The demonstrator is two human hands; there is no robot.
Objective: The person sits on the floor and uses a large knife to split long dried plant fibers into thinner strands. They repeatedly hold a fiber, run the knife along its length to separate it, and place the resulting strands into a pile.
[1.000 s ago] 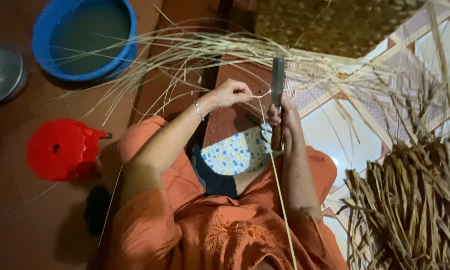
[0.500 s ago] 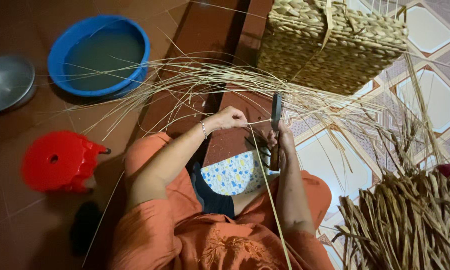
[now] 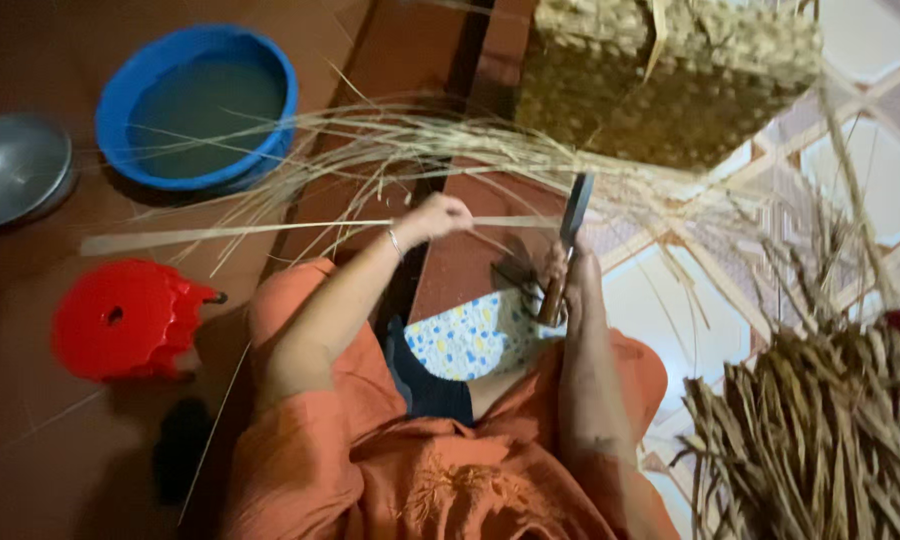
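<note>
Your left hand (image 3: 438, 216) pinches a long pale reed strip (image 3: 240, 235) that runs out leftward over the brown floor (image 3: 30, 440); your right hand (image 3: 568, 275) grips a wooden-handled knife (image 3: 566, 235), blade upright against the strip; a blue basin (image 3: 198, 105) sits beyond, a red stool (image 3: 125, 318) beside your knee.

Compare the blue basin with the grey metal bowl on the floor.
The blue basin looks plainly wider than the grey metal bowl. The basin is bright blue with a thick rim and seems to hold water; the bowl is dull grey, thin-rimmed and looks empty. The basin lies nearer the person's left hand. Both are round, upright and rest on the dark red floor.
</note>
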